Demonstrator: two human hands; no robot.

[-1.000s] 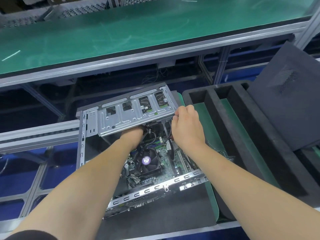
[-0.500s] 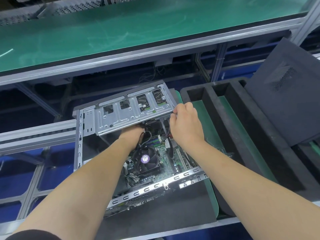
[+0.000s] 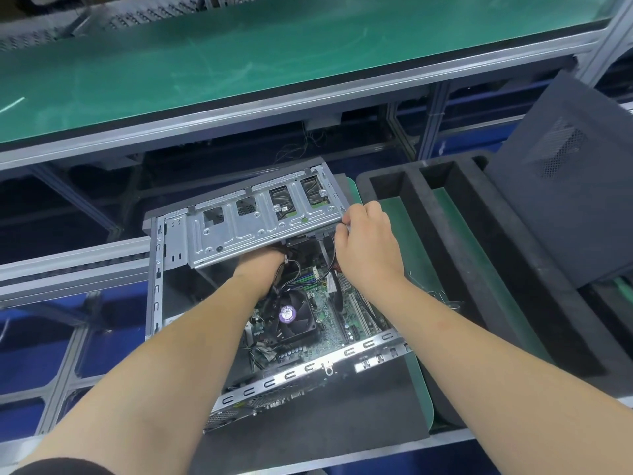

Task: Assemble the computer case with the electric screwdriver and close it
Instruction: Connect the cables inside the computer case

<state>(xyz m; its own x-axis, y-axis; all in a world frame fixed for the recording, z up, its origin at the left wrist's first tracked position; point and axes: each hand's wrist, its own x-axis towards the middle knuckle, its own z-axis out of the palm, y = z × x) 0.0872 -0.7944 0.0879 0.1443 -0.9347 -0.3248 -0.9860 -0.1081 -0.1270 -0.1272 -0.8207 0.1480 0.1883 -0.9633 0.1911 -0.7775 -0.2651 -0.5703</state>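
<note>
The open computer case (image 3: 161, 296) lies on its side on a dark mat at the near edge of the workstation, its interior facing up. Across its far end a silver drive cage (image 3: 260, 231) sits raised and tilted, its slotted face towards the camera. Below it the motherboard (image 3: 329, 317) is exposed, with a black cooler fan (image 3: 291, 317) bearing a purple round label near the middle, and black cables (image 3: 291, 272) running up towards the cage.

The right hand (image 3: 368, 248) is closed on the right-hand corner of the drive cage, fingers curled over its lower edge and thumb side turned towards the metal, the back of the hand facing up. Its forearm comes in from the lower right, crossing above the board.

The left hand (image 3: 262, 269) reaches under the cage; only the wrist and the back of the hand show, while the fingers are hidden beneath the metal, so whether they grasp anything cannot be told. Its forearm runs in from the lower left, over the case's near rail (image 3: 308, 368).

Just right of the case stands a black foam tray (image 3: 479, 269) with long slots over a green lining. A dark side panel (image 3: 565, 186) with a vent grille leans on the tray's far right. Beyond the case runs a green-topped shelf (image 3: 274, 53) framed in aluminium.
</note>
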